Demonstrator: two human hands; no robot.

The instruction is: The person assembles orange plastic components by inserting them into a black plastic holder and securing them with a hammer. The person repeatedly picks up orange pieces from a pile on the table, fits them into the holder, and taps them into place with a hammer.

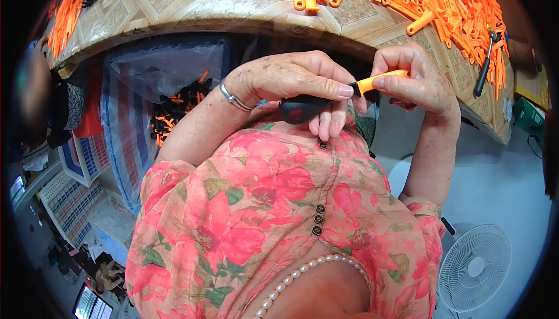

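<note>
My left hand (291, 75) is closed around a black plastic piece (303, 109) with a broad rounded end and a dark red mark. Its narrow end shows between thumb and fingers. In my right hand (424, 83), an orange plastic handle (383, 80) is pinched between thumb and bent fingers. The orange handle meets the black piece end to end in front of my chest; whether they are locked together I cannot tell. Both hands are off the table, just in front of its near edge.
On the wood-patterned table (186, 4) lies a large heap of orange handles (460, 4). A black-handled tool (484, 73) rests at its right edge. Below left, a plastic-lined container (125, 109) holds black and orange pieces (174, 112). A white fan (476, 266) stands lower right.
</note>
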